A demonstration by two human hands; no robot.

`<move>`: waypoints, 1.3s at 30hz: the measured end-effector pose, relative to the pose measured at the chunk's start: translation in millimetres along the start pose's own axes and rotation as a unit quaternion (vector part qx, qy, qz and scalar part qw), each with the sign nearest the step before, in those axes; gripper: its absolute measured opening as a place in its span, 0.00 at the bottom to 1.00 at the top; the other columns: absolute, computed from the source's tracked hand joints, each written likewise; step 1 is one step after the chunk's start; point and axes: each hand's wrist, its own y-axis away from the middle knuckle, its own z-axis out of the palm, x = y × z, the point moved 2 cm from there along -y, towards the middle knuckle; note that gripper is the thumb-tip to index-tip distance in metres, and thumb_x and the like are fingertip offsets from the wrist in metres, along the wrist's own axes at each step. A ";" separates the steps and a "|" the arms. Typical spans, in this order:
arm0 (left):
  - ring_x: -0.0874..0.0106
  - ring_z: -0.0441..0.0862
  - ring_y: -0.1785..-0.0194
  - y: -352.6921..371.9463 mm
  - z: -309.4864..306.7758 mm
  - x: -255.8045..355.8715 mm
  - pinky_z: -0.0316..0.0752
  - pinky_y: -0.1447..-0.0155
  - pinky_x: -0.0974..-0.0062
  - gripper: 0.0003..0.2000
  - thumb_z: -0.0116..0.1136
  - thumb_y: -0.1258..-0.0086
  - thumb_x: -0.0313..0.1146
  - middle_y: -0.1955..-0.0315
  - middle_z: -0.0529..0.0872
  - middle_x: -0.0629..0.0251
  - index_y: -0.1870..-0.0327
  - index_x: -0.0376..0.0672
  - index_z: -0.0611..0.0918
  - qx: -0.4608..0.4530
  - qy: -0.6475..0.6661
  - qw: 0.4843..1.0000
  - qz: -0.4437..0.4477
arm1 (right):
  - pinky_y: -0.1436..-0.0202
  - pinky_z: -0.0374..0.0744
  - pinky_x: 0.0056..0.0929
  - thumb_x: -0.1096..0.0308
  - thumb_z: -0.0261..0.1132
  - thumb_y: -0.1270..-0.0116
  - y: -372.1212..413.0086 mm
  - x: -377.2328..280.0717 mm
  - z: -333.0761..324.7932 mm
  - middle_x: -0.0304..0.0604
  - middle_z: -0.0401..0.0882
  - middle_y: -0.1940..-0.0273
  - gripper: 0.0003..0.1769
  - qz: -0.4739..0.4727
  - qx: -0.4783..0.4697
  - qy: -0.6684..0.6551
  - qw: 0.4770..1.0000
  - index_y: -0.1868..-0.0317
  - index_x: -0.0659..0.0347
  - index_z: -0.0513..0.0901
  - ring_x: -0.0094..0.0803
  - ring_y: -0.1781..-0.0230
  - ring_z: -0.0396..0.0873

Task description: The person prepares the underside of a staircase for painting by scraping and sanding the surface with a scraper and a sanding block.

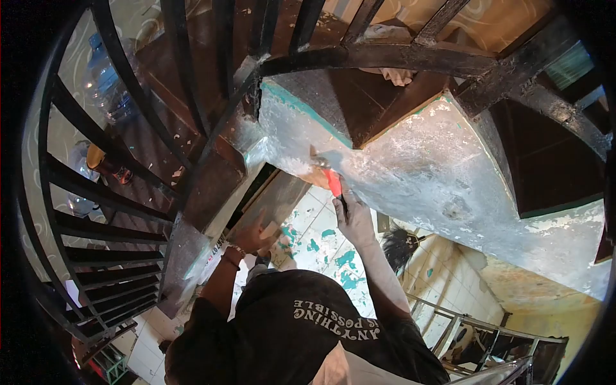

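Note:
My right hand (356, 221) is closed around the dark grip of a scraper (333, 182) with a red section near its blade. The blurred blade end meets the lower edge of the whitish, patchy staircase side (410, 173). At lower left, my left hand (251, 235) has its fingers apart, beside or against a brown board (273, 199) under the stairs. A small pale piece by its fingertips is too blurred to make out.
Dark metal railings (221, 58) curve around the brown stair treads (308, 96). Plastic bottles (102, 80) stand behind the left bars. Green paint flakes (347, 260) litter the white tiles below. A black bristly brush (399, 247) and a metal frame (449, 333) are at the right.

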 end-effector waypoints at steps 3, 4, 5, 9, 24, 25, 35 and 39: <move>0.53 0.86 0.55 16.8 4.4 -37.8 0.80 0.48 0.60 0.56 0.72 0.47 0.58 0.54 0.86 0.47 0.20 0.43 0.54 0.036 0.005 0.999 -0.010 | 0.48 0.81 0.48 0.70 0.62 0.29 -1.2 3.2 3.1 0.68 0.81 0.48 0.33 -0.057 0.007 0.034 0.998 0.25 0.57 0.65 0.60 0.51 0.83; 0.53 0.85 0.52 20.6 6.9 -52.0 0.80 0.47 0.61 0.56 0.73 0.47 0.57 0.48 0.84 0.46 0.21 0.40 0.56 0.066 -0.035 0.997 0.003 | 0.48 0.82 0.47 0.69 0.62 0.29 -0.6 -3.0 0.1 0.66 0.81 0.48 0.33 -0.043 0.016 0.023 0.999 0.25 0.57 0.65 0.60 0.51 0.83; 0.54 0.84 0.50 22.3 11.1 -64.4 0.79 0.45 0.63 0.55 0.73 0.47 0.55 0.43 0.82 0.45 0.22 0.37 0.57 0.094 -0.075 0.993 0.016 | 0.48 0.82 0.46 0.68 0.62 0.29 0.7 -6.0 -1.2 0.65 0.81 0.48 0.32 -0.027 0.026 0.012 0.999 0.25 0.56 0.66 0.59 0.51 0.83; 0.55 0.81 0.43 35.6 0.6 -52.2 0.77 0.40 0.64 0.53 0.72 0.46 0.55 0.30 0.71 0.45 0.23 0.33 0.59 0.004 -0.007 0.995 -0.104 | 0.48 0.83 0.45 0.66 0.62 0.28 -0.4 0.3 2.7 0.64 0.81 0.47 0.32 -0.006 -0.022 0.037 0.999 0.25 0.56 0.65 0.58 0.51 0.83; 0.55 0.78 0.36 40.3 2.9 -55.2 0.72 0.32 0.60 0.51 0.70 0.45 0.57 0.28 0.68 0.48 0.23 0.39 0.61 0.078 -0.043 0.995 -0.046 | 0.54 0.79 0.49 0.68 0.63 0.28 0.5 -5.1 -3.4 0.64 0.82 0.59 0.31 -0.027 0.026 0.003 0.999 0.26 0.56 0.67 0.62 0.59 0.82; 0.55 0.78 0.37 42.3 -1.0 -49.0 0.72 0.33 0.60 0.51 0.70 0.45 0.57 0.29 0.69 0.48 0.23 0.39 0.61 0.044 -0.029 0.995 -0.084 | 0.55 0.79 0.49 0.68 0.63 0.28 0.1 -6.3 -4.9 0.64 0.82 0.60 0.32 -0.025 0.017 0.009 1.000 0.25 0.56 0.66 0.62 0.60 0.81; 0.56 0.83 0.45 47.8 2.3 -61.6 0.78 0.40 0.63 0.51 0.72 0.45 0.54 0.31 0.73 0.48 0.23 0.38 0.61 0.076 -0.025 0.996 -0.049 | 0.55 0.80 0.50 0.67 0.62 0.28 -2.8 0.3 -5.3 0.64 0.83 0.57 0.32 -0.058 0.032 0.069 0.995 0.25 0.56 0.65 0.62 0.58 0.82; 0.57 0.83 0.46 50.4 -5.5 -51.8 0.78 0.41 0.62 0.52 0.72 0.46 0.53 0.32 0.74 0.48 0.22 0.38 0.60 0.065 -0.028 0.996 -0.063 | 0.53 0.80 0.49 0.66 0.63 0.29 -2.3 4.6 -3.5 0.65 0.83 0.55 0.32 -0.156 0.107 0.135 0.973 0.25 0.54 0.66 0.62 0.56 0.82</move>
